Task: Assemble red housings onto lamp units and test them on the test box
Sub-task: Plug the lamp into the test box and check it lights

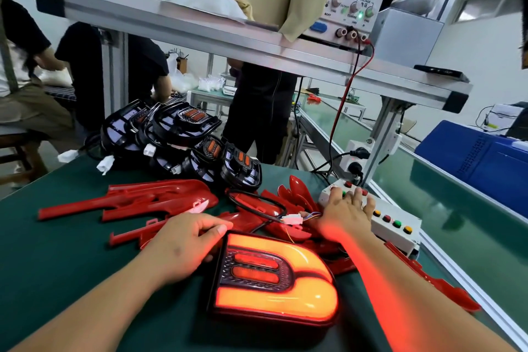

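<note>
Lit lamp unit (274, 274): glowing red-orange, laid near the table's (57, 266) near edge; its left side is gripped by the curled fingers of the left hand (183, 240).
Test box (397, 234): set at the right edge; its buttons are pressed by the spread, straight fingers of the right hand (347, 211).
Red housings (148, 200): heaped mid-table.
Unlit lamp units (183, 140): stacked at the far edge.
White connector (292, 219): lying just beside the right hand.

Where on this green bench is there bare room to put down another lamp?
Bare mat at the near left, this side of the red housings, left of the lit lamp. The middle is crowded: housings, black lamp units, test box.
</note>
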Demonstrator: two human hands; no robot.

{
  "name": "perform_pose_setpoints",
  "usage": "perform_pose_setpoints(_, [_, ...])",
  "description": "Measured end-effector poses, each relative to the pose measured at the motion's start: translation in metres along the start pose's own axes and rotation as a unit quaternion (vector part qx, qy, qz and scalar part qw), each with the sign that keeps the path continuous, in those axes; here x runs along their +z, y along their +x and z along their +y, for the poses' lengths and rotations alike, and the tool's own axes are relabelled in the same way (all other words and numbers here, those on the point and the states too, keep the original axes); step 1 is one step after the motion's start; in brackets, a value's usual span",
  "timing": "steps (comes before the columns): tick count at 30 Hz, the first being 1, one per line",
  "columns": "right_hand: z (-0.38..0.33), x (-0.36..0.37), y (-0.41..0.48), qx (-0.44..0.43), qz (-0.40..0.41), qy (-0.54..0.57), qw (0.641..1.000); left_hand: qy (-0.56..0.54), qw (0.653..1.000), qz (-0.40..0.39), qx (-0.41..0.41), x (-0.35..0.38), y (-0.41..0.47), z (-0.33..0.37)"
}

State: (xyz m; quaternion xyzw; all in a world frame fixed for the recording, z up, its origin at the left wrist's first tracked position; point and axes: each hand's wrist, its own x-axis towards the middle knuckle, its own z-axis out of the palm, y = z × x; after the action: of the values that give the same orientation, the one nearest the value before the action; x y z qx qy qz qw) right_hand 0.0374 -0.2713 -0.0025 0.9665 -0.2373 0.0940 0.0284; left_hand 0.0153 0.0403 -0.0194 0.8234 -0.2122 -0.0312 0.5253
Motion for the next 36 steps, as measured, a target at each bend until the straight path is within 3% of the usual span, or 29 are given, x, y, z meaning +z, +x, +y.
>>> perform_pose_setpoints(36, [-0.010,0.001,0.006,-0.070,0.016,-0.113,0.991,0.041,0.999,0.004,-0.011,0.000,0.002,0.002])
